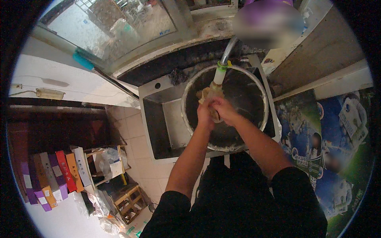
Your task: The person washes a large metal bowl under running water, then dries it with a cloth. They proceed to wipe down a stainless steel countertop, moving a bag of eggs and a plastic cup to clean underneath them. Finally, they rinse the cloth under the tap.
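Both hands meet over a large round metal-rimmed basin (265, 98), which sits on a stainless-steel sink (175, 116). Between my left hand (204, 111) and my right hand (223, 108) is a crumpled, beige, cloth-like piece (204, 93), gripped from both sides. Blur and the fingers hide its full shape. Directly above it hangs the metal faucet (229, 51), which has a green collar and a pale sleeve (219, 76) on its end. Water appears to run from the sleeve onto the piece. The basin's inside looks dark, with faint glints.
A dark scrubbing pad (177, 76) lies on the sink's back ledge. Left of the sink leans a blue-headed pole (83, 59) near a window (143, 23). Printed cartons (342, 139) stand on the right. Several coloured boxes (65, 171) and a wooden crate (129, 203) are at lower left.
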### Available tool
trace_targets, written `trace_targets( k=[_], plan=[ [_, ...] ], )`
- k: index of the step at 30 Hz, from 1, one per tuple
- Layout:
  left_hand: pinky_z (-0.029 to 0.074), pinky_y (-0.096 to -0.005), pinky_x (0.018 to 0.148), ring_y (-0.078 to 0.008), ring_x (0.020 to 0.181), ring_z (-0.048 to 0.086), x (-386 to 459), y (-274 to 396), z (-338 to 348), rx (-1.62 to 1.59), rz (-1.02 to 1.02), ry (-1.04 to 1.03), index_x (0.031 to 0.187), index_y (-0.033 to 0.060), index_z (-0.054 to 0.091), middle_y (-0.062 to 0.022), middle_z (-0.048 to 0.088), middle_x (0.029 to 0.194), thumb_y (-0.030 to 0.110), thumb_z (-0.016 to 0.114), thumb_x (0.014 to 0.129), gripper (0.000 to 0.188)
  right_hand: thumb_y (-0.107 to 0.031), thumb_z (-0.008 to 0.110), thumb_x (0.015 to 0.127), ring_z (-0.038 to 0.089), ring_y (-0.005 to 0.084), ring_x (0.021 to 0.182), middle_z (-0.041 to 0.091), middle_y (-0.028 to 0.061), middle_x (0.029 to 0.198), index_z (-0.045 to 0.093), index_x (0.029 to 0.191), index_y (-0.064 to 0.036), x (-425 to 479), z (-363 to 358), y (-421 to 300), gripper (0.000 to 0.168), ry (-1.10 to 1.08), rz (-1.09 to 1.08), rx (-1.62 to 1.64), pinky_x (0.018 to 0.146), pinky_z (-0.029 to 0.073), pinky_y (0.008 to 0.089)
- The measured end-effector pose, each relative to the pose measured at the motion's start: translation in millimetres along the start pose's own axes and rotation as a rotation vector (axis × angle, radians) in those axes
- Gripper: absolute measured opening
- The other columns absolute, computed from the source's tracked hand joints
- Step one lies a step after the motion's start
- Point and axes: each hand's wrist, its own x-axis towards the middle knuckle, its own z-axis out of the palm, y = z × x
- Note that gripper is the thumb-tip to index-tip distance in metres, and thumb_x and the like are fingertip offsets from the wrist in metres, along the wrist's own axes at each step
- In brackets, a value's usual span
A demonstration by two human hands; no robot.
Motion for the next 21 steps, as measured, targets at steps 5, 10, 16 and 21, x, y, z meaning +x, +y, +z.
trace_targets(
  k=[5, 10, 16, 21],
  plan=[
    [0.046, -0.0333, 0.072, -0.0189, 0.087, 0.055, 9.3, -7.9, -13.6, 0.202, 0.115, 0.059, 0.109, 0.0023, 0.052, -0.0071, 0.057, 0.099, 0.020, 0.049, 0.088, 0.028, -0.020, 0.057, 0.080, 0.053, 0.0253, 0.098, 0.055, 0.0134, 0.110, 0.050, 0.116, -0.003, 3.2, -12.8, 6.2, 0.040, 0.251, -0.552, -0.914, 0.086, 0.042, 0.0398],
    [0.043, -0.0329, 0.078, -0.0187, 0.096, 0.052, -24.5, -7.8, 20.1, 0.484, 0.096, 0.041, 0.113, 0.0008, 0.052, -0.0098, 0.052, 0.113, 0.036, 0.046, 0.090, 0.042, -0.032, 0.058, 0.080, 0.049, 0.0275, 0.105, 0.051, 0.0142, 0.117, 0.041, 0.124, -0.006, 50.1, -20.6, 31.2, 0.054, 0.323, -0.350, -0.593, 0.090, 0.039, 0.0428],
    [0.033, -0.0359, 0.095, -0.0230, 0.108, 0.046, -19.9, -9.0, 23.6, 0.137, -0.112, -0.085, 0.122, 0.0036, 0.043, -0.0115, 0.050, 0.117, 0.047, 0.035, 0.091, 0.054, -0.028, 0.052, 0.083, 0.052, 0.0210, 0.089, 0.053, 0.0081, 0.106, 0.036, 0.129, -0.009, 83.0, -17.6, 68.0, 0.052, 0.133, -0.181, -0.056, 0.079, 0.044, 0.0365],
    [0.021, -0.0381, 0.103, -0.0270, 0.120, 0.036, -7.4, -21.0, 12.9, 0.644, 0.158, -0.290, 0.128, 0.0036, 0.038, -0.0150, 0.041, 0.129, 0.049, 0.034, 0.091, 0.059, -0.032, 0.052, 0.083, 0.056, 0.0212, 0.084, 0.055, 0.0088, 0.102, 0.046, 0.115, -0.004, 103.5, -37.3, 53.1, 0.042, 0.204, -0.216, 0.056, 0.073, 0.046, 0.0358]
  ],
)
